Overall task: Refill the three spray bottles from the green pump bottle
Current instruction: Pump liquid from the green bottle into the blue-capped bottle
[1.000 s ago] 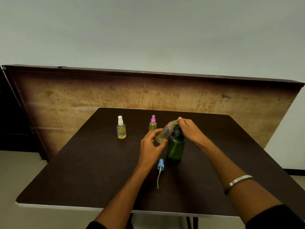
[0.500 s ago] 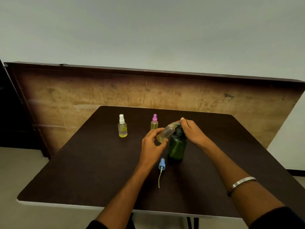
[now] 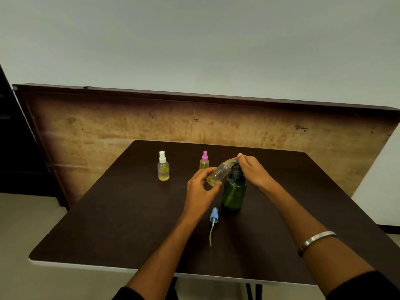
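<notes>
The green pump bottle (image 3: 234, 192) stands upright near the middle of the dark table (image 3: 121, 224). My right hand (image 3: 252, 169) rests on its pump head, fingers curled over the top. My left hand (image 3: 200, 190) holds an uncapped clear spray bottle (image 3: 218, 173), tilted with its open neck up against the pump spout. A little yellowish liquid sits at its low end. Its blue spray cap (image 3: 213, 216), with the dip tube trailing toward me, lies on the table in front of the green bottle.
Two capped spray bottles with yellow liquid stand further back: one with a white cap (image 3: 163, 166) at the left, one with a pink cap (image 3: 204, 160) just behind my left hand. A worn brown board (image 3: 108, 131) leans against the wall behind the table.
Both hands and the bottles keep the same pose. Only my head camera has shifted slightly.
</notes>
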